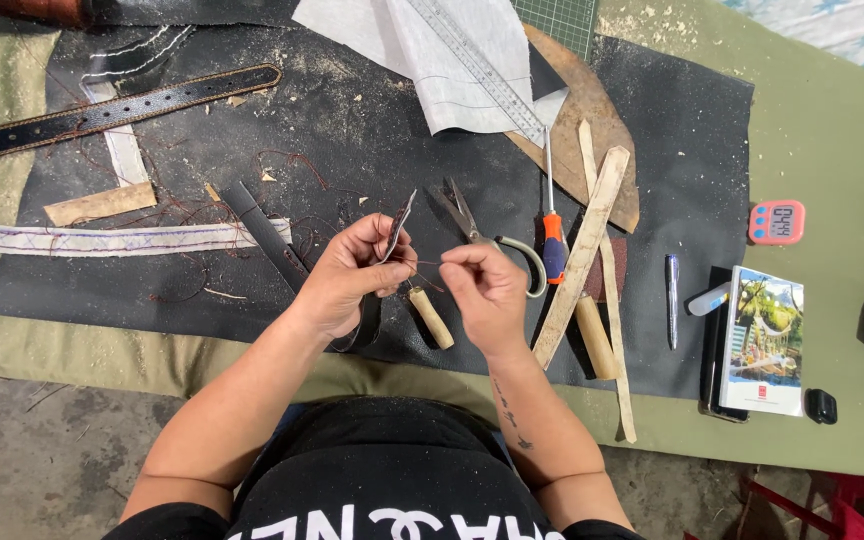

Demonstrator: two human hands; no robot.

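The left hand (pixel 352 275) grips a narrow dark leather strip (pixel 395 228), thumb and fingers closed on it; the strip stands nearly upright above the knuckles. The right hand (pixel 485 290) pinches a thin thread (pixel 425 263) between thumb and forefinger. The thread runs taut from the strip to the right hand. Both hands hover just above a black leather sheet (pixel 352 130) spread over the green table (pixel 822 130).

A small wooden handle (pixel 431 317) lies below and between the hands. Scissors (pixel 482 232) lie just beyond the right hand. Right of them lie a screwdriver with an orange grip (pixel 551 235), crossed wooden sticks (pixel 585 250), a pen (pixel 672 300) and a booklet (pixel 764 340).

Farther off, a dark belt (pixel 112 112) lies far left, and a metal ruler (pixel 480 68) rests on white paper (pixel 402 50). A pink timer (pixel 777 222) sits at the right.
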